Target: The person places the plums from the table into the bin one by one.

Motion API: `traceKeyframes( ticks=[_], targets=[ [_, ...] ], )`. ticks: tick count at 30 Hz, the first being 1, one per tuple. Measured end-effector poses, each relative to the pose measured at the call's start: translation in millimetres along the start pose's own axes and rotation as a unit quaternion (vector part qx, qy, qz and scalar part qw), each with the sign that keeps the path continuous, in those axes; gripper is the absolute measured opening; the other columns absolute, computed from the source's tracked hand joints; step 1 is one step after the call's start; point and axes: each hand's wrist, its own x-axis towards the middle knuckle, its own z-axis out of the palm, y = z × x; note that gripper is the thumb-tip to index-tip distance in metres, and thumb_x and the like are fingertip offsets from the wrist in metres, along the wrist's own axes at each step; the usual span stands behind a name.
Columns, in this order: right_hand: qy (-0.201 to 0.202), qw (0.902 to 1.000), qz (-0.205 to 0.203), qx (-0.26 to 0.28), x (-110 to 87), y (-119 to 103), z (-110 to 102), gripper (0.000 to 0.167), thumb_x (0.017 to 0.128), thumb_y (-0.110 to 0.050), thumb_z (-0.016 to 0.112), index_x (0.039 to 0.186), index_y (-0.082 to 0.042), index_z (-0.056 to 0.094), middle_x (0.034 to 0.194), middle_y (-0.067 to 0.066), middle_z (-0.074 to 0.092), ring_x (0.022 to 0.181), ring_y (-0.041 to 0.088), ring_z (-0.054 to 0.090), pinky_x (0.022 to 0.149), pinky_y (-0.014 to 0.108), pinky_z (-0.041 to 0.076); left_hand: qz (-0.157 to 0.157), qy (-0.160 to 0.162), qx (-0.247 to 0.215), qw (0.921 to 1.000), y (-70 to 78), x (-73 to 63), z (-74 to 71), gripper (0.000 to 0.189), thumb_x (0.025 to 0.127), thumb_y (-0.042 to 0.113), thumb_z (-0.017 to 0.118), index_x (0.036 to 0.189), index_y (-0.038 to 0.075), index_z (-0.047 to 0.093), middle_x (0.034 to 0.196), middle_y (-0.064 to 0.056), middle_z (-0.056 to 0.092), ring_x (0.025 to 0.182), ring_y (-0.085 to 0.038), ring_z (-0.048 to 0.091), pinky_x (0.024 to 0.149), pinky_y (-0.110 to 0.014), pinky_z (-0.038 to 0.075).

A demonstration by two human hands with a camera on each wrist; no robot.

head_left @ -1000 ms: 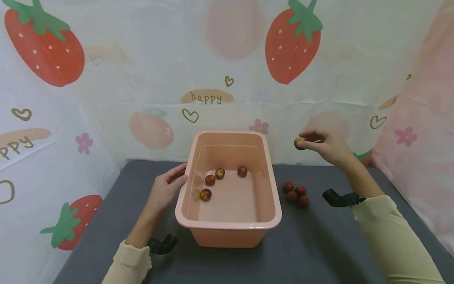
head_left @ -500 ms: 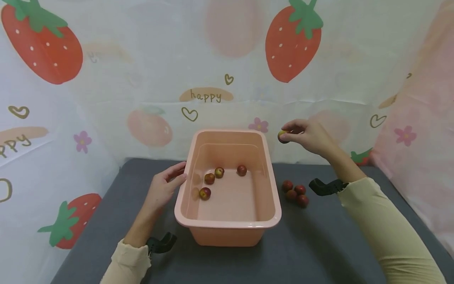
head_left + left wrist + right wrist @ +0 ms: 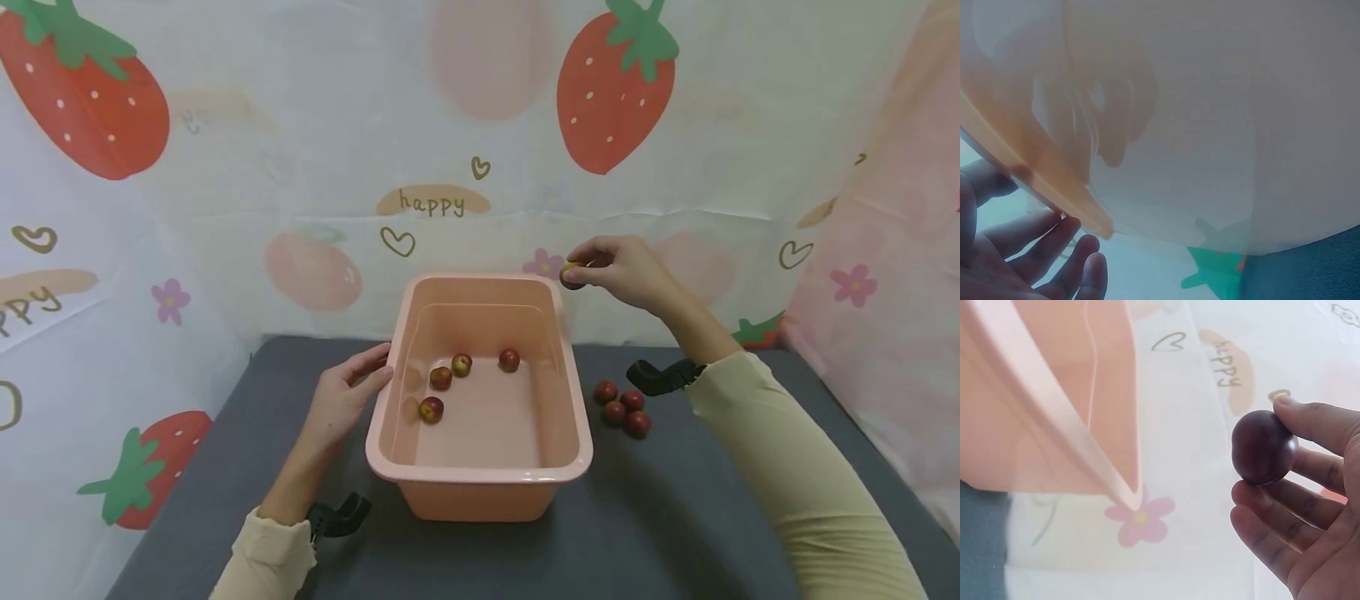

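White cloth printed with strawberries, hearts and flowers makes up the backdrop (image 3: 337,125), with a dark grey table (image 3: 465,567) in front of it. Biggest thing on there is a glossy peachy-pink basin (image 3: 480,502), standing upright. Next up, hands: the left hand (image 3: 347,396) has its fingers loosely extended, touching the basin's left rim from outside, while the right hand (image 3: 618,268) is raised by the far right corner, thumb and fingertips pinching one small round fruit (image 3: 1264,447). That one's dark purple-red from the wrist cam, yellowish on top from the head cam, and clear of the rim. Four more fruits (image 3: 440,378) lie in the basin, three toward the left and one further right, and four reddish ones (image 3: 613,413) are bunched together on the table just right of it.
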Motion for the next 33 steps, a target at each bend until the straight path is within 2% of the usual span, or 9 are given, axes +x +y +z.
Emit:
traceKeyframes(
  ticks=[7, 12, 17, 20, 25, 33],
  targets=[
    [-0.008, 0.9999, -0.005, 0.006, 11.2, -12, 7, 0.032, 0.088, -0.031, 0.072, 0.112, -0.009, 0.069, 0.102, 0.011, 0.074, 0.096, 0.021, 0.068, 0.090, 0.042, 0.052, 0.009, -0.002, 0.008, 0.9999, -0.8, 0.2, 0.0, 0.047, 0.097, 0.025, 0.060, 0.140, 0.009, 0.053, 0.138, -0.016, 0.057, 0.133, -0.024, 0.048, 0.109, -0.047, 0.042],
    [-0.015, 0.9997, -0.006, 0.016, 15.8, -20, 11, 0.031, 0.088, -0.029, 0.073, 0.112, -0.010, 0.070, 0.101, 0.009, 0.075, 0.096, 0.019, 0.069, 0.087, 0.039, 0.051, 0.005, -0.005, 0.004, 1.0000, 1.7, -1.8, 0.9, 0.047, 0.097, 0.025, 0.060, 0.141, 0.008, 0.052, 0.140, -0.017, 0.056, 0.134, -0.026, 0.047, 0.110, -0.047, 0.041],
    [-0.016, 0.9995, -0.022, 0.018, 19.7, -24, 18, 0.031, 0.088, -0.028, 0.073, 0.111, -0.008, 0.070, 0.101, 0.010, 0.075, 0.095, 0.020, 0.069, 0.091, 0.041, 0.052, 0.006, -0.002, 0.013, 0.9999, 1.3, -2.1, 1.7, 0.048, 0.098, 0.026, 0.059, 0.142, 0.009, 0.051, 0.140, -0.015, 0.056, 0.132, -0.026, 0.051, 0.103, -0.035, 0.047],
    [-0.018, 0.9994, -0.026, 0.013, 22.8, -27, 24, 0.031, 0.087, -0.027, 0.074, 0.110, -0.007, 0.070, 0.101, 0.011, 0.074, 0.094, 0.021, 0.068, 0.091, 0.041, 0.052, 0.008, -0.001, 0.022, 0.9997, -1.1, -1.6, 1.1, 0.049, 0.098, 0.027, 0.059, 0.142, 0.009, 0.050, 0.140, -0.015, 0.056, 0.131, -0.026, 0.052, 0.101, -0.032, 0.049],
    [-0.032, 0.9992, -0.024, 0.008, 27.8, -33, 33, 0.031, 0.087, -0.029, 0.073, 0.110, -0.007, 0.070, 0.101, 0.011, 0.073, 0.094, 0.022, 0.068, 0.090, 0.041, 0.053, 0.007, 0.004, 0.024, 0.9997, -3.7, -1.1, 0.7, 0.048, 0.098, 0.027, 0.058, 0.143, 0.009, 0.050, 0.140, -0.015, 0.056, 0.130, -0.027, 0.053, 0.104, -0.042, 0.046],
    [-0.044, 0.9987, -0.022, 0.014, 35.0, -37, 48, 0.031, 0.088, -0.027, 0.073, 0.110, -0.005, 0.069, 0.100, 0.012, 0.074, 0.094, 0.024, 0.069, 0.087, 0.039, 0.054, 0.009, 0.003, 0.017, 0.9998, -3.8, -0.4, 2.2, 0.048, 0.098, 0.028, 0.059, 0.142, 0.010, 0.051, 0.140, -0.013, 0.057, 0.129, -0.025, 0.055, 0.103, -0.040, 0.046]
  ],
)
